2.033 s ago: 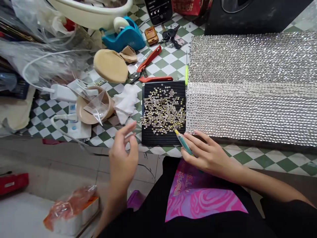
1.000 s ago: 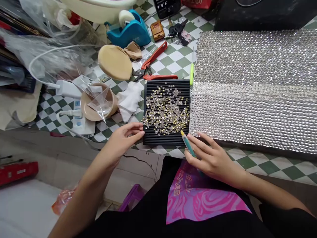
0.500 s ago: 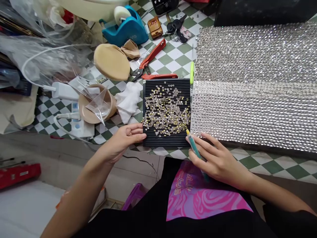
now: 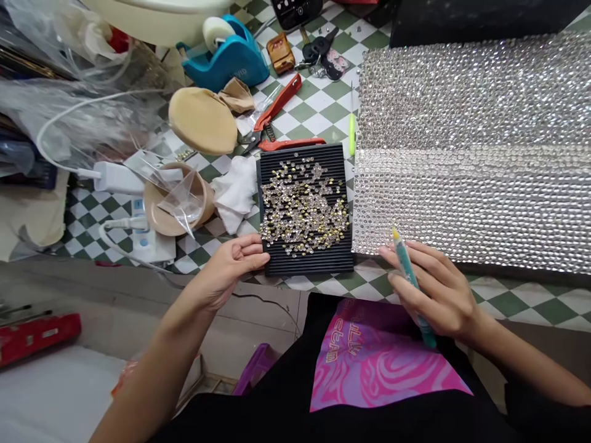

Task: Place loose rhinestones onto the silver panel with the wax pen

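Note:
My left hand pinches the lower left edge of a black ridged tray, with the thumb on top. Loose rhinestones, some clear and some gold-backed, lie scattered over its grooves. The tray sits slightly tilted on the table. In my right hand is a teal pen-shaped picker, its yellow tip pointing up and away from me. That tip is over the near edge of a sheet of silver rhinestones to the right of the tray. Whether the tip touches the sheet or carries a stone, I cannot tell.
Beyond the tray lie red-handled pliers and a lime-handled awl. A blue tape dispenser, keys and a beige pad are farther back. At left stand a beige cup and a power strip.
My right hand has moved rightward with the picker, from the tray's lower right corner to over the rhinestone sheet. The tray has turned slightly, with my left hand still at its edge.

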`<state>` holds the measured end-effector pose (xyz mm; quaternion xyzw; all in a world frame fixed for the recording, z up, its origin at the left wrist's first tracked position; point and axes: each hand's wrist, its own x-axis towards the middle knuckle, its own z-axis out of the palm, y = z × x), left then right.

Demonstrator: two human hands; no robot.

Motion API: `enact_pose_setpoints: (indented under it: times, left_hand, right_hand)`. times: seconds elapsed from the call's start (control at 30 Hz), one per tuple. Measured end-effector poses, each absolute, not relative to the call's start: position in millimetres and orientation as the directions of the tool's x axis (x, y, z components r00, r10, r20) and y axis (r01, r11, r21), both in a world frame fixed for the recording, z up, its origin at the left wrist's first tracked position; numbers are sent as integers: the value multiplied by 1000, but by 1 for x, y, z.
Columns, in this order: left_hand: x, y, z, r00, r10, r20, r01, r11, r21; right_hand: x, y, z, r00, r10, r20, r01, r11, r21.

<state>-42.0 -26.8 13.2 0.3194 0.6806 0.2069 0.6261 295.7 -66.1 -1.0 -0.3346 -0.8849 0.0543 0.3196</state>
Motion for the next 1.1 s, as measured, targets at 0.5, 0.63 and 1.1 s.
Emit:
enact_pose_setpoints:
  times: [0.5,0.63,1.1]
  left_hand:
    - [-39,-33,31,-15,702,-712,228,695,681]
    - [-31,-28,37,21,703,-710,254,684,684]
    - [49,27,43,308,597,-741,381,636,671]
  right_hand:
    - [311,-65,4,-365,794,486,561,604,-566]
    - [319,-57,8,-170,850,499,488,512,-706]
    - [388,-4,12,118,919,376,453,287,-844]
